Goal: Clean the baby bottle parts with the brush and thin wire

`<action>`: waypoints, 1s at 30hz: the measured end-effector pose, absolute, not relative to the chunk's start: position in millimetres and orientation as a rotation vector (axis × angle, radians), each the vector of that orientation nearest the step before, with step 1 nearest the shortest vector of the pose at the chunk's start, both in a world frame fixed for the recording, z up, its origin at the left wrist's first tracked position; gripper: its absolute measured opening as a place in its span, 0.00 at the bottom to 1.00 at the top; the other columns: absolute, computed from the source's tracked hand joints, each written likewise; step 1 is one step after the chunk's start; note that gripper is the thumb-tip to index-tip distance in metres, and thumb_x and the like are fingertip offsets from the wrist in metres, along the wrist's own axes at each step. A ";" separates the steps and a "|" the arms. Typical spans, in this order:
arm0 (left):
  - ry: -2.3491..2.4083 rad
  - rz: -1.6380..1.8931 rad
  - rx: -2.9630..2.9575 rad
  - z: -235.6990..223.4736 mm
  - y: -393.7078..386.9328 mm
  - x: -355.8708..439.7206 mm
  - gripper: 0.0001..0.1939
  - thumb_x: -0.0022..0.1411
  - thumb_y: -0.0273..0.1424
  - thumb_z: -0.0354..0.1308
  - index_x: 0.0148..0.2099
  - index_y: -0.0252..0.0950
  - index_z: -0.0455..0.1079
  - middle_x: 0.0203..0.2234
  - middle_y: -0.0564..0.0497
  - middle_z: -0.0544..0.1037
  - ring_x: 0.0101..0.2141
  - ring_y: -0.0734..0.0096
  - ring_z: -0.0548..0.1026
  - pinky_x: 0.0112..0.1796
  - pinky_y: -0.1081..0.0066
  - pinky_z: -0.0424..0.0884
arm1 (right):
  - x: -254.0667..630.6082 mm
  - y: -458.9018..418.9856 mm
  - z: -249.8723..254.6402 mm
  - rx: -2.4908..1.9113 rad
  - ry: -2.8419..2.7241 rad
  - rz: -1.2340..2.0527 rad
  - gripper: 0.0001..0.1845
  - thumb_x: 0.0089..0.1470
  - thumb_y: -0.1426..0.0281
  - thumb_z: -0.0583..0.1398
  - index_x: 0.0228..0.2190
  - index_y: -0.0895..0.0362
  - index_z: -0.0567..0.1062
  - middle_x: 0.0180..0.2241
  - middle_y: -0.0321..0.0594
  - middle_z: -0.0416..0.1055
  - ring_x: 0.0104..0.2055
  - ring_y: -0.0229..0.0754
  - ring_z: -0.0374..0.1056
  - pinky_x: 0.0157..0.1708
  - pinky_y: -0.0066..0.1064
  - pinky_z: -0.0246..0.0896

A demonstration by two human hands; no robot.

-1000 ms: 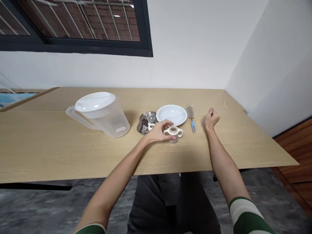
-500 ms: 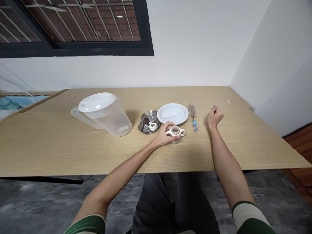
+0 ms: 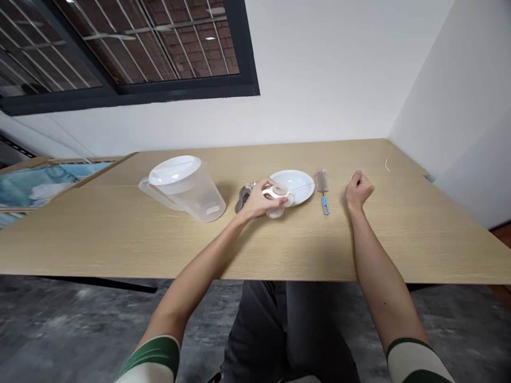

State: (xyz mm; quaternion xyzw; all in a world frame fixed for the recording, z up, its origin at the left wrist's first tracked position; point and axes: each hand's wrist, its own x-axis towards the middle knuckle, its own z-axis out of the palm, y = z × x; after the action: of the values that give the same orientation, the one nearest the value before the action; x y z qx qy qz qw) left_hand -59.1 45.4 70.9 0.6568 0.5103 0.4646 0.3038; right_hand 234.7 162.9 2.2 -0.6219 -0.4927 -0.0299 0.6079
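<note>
Okay so here's the scene: the left hand [image 3: 261,202] was closed around a two-handled baby bottle [image 3: 275,211], with the fingers wrapped over its white collar and the bottle tilted. It sat around the middle of the desk [image 3: 120,239], right by the near rim of a white plate [image 3: 297,183], which was at about 1 o'clock from it, though I can't tell if they were touching. Just past the left hand at 10 o'clock was a metal tray [image 3: 241,201], mostly hidden behind the hand. Farther out at 9 o'clock stood a clear plastic pitcher [image 3: 203,199] with a white lid. The right hand [image 3: 358,190] was balled into a loose fist on the desk, holding nothing, at 3 o'clock from the bottle. A bottle brush [image 3: 322,189] with a blue handle lay between the plate and that fist, closer to the fist's side of the plate.
</note>
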 end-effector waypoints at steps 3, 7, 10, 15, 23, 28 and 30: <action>1.565 1.151 1.835 94.3 60.4 -70.2 0.24 0.45 0.42 0.71 0.39 0.37 0.66 0.35 0.50 0.78 0.33 0.66 0.75 0.32 0.71 0.66 | 232.8 162.3 4.8 -1.446 -1.146 -0.050 0.23 0.65 0.67 0.48 0.18 0.52 0.52 0.17 0.28 0.44 0.22 0.35 0.40 0.29 0.35 0.36; 1.829 0.717 2.383 116.9 88.0 -75.0 0.25 0.48 0.39 0.69 0.47 0.35 0.68 0.36 0.46 0.78 0.36 0.60 0.74 0.34 0.68 0.65 | 231.3 162.3 6.9 -1.430 -1.147 -0.038 0.24 0.65 0.68 0.49 0.17 0.52 0.52 0.17 0.28 0.44 0.22 0.35 0.40 0.29 0.34 0.35; 1.843 0.184 2.836 119.6 106.1 -69.2 0.23 0.52 0.32 0.67 0.50 0.33 0.70 0.39 0.40 0.78 0.41 0.53 0.74 0.39 0.63 0.64 | 230.8 162.2 7.3 -1.438 -1.146 -0.024 0.24 0.65 0.68 0.48 0.17 0.52 0.51 0.17 0.28 0.44 0.22 0.35 0.40 0.29 0.34 0.35; 1.489 -0.281 3.343 107.2 120.8 -54.1 0.12 0.61 0.22 0.57 0.48 0.34 0.74 0.38 0.37 0.79 0.42 0.54 0.74 0.41 0.61 0.60 | 229.6 161.7 7.5 -1.438 -1.153 -0.014 0.24 0.65 0.68 0.48 0.17 0.52 0.52 0.17 0.28 0.44 0.22 0.35 0.40 0.29 0.34 0.36; 1.354 -0.134 3.453 102.4 126.3 -50.5 0.12 0.64 0.20 0.52 0.44 0.36 0.76 0.33 0.38 0.79 0.38 0.57 0.74 0.39 0.60 0.59 | 228.0 161.2 10.1 -1.444 -1.162 0.024 0.24 0.66 0.68 0.49 0.17 0.53 0.54 0.18 0.29 0.46 0.23 0.35 0.41 0.29 0.34 0.36; 1.473 0.093 3.223 113.5 122.6 -56.9 0.13 0.56 0.23 0.63 0.46 0.36 0.76 0.39 0.39 0.79 0.44 0.53 0.74 0.47 0.57 0.63 | 228.6 161.5 9.3 -1.453 -1.171 0.012 0.23 0.66 0.67 0.48 0.18 0.53 0.55 0.18 0.29 0.45 0.23 0.35 0.41 0.29 0.34 0.36; 1.564 0.310 3.008 119.8 117.1 -60.8 0.19 0.51 0.27 0.68 0.46 0.36 0.74 0.40 0.41 0.79 0.45 0.52 0.74 0.47 0.57 0.65 | 228.9 162.0 8.7 -1.445 -1.173 0.007 0.23 0.66 0.67 0.48 0.18 0.53 0.54 0.18 0.29 0.45 0.23 0.35 0.41 0.29 0.34 0.36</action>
State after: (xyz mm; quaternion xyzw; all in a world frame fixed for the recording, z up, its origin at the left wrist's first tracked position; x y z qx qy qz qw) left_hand -60.8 117.1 119.8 0.8760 0.4554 0.0902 -0.1309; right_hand 228.9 162.0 8.7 -0.6228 -0.5055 0.0028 0.5972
